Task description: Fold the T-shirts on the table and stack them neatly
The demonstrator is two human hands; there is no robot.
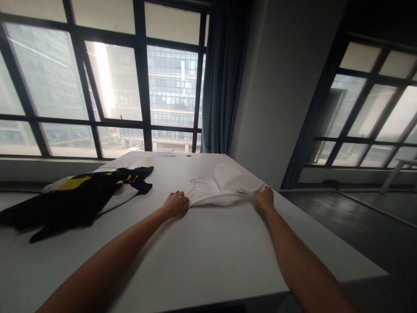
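A white garment (221,187) lies on the white table (195,252), stretched between my two hands. My left hand (177,203) is closed, pinching the garment's near left edge. My right hand (265,196) is closed on the near right edge, close to the table's right side. The cloth is pulled taut between them, and its far part lies rumpled on the tabletop. Both forearms reach forward over the table.
A black and yellow garment (68,198) lies in a heap at the table's left. Some papers (137,158) rest at the far edge by the windows. A blue curtain (223,78) hangs behind. Dark floor lies to the right of the table.
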